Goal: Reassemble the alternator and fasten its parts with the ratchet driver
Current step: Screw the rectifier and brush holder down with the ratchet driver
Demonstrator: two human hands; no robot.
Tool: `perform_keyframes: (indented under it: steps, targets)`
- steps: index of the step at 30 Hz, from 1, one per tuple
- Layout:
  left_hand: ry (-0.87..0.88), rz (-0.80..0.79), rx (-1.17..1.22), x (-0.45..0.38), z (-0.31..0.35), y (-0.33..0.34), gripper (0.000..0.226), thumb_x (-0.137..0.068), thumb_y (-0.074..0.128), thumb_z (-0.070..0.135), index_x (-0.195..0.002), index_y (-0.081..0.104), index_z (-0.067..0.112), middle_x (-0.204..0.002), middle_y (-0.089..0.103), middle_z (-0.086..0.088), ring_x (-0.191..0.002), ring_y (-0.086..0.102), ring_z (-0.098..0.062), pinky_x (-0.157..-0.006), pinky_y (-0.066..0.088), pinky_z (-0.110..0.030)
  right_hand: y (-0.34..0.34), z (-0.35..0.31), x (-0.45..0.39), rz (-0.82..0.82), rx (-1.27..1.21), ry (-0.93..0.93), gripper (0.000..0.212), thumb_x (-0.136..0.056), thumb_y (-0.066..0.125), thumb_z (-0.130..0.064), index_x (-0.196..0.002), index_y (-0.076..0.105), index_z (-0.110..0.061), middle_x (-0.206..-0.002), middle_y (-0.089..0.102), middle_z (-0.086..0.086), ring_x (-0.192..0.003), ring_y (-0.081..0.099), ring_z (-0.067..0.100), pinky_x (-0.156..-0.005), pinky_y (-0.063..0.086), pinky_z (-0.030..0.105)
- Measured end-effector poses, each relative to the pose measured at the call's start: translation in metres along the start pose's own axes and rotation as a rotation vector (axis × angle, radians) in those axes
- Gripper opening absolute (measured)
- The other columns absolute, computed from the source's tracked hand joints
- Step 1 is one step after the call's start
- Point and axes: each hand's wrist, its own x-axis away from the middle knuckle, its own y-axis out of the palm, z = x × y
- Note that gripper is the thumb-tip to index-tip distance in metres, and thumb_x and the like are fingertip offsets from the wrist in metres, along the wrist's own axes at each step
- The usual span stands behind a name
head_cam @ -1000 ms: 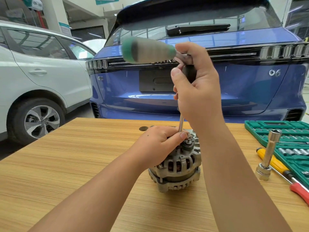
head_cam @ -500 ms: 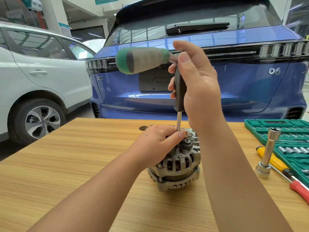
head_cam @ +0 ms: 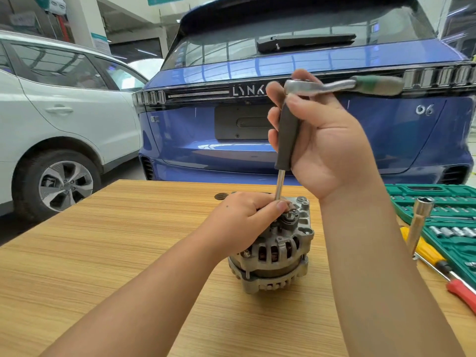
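Observation:
A grey metal alternator (head_cam: 277, 253) stands on the wooden table (head_cam: 103, 253). My left hand (head_cam: 242, 222) grips its top, with the thumb by the lower end of a steel shaft. My right hand (head_cam: 322, 140) holds the dark vertical extension handle (head_cam: 287, 135) above the alternator. The ratchet driver (head_cam: 342, 86) sits on top of that handle. Its green and grey grip (head_cam: 378, 85) points to the right. The shaft's tip is hidden behind my left thumb.
A green socket set case (head_cam: 443, 215) lies open at the right edge. A tall silver socket (head_cam: 418, 222) stands beside it, with a yellow screwdriver (head_cam: 427, 251) and a red handle (head_cam: 463, 295) in front. A blue car (head_cam: 257, 124) and a white car (head_cam: 64, 124) stand behind the table.
The ratchet's grip has swung from pointing left to pointing right. My right hand has turned palm toward me on the extension handle. My left hand stays on the alternator.

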Motion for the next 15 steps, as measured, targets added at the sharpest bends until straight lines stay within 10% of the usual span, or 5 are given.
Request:
perform_keyframes:
  steps: [7,15]
  targets:
    - [-0.003,-0.016,-0.020,0.000,0.002,0.000,0.040,-0.103,0.044,0.056,-0.107,0.075,0.030,-0.104,0.075,0.001,-0.097,0.064,-0.012,-0.092,0.053,-0.045,0.011,0.023,0.000,0.045,0.586,-0.478,0.043,-0.096,0.052,0.005,-0.113,0.058,-0.034,-0.089,0.061,-0.005,-0.072,0.055,0.016,-0.062,0.050,0.028]
    - [-0.002,-0.010,-0.024,-0.002,-0.002,0.001,0.035,-0.103,0.046,0.056,-0.108,0.075,0.036,-0.100,0.074,0.012,-0.093,0.059,0.002,-0.087,0.053,-0.031,0.010,0.018,0.001,0.012,0.419,-0.340,0.029,-0.091,0.044,-0.037,-0.104,0.071,-0.037,-0.089,0.060,0.002,-0.067,0.054,0.019,-0.057,0.046,0.032]
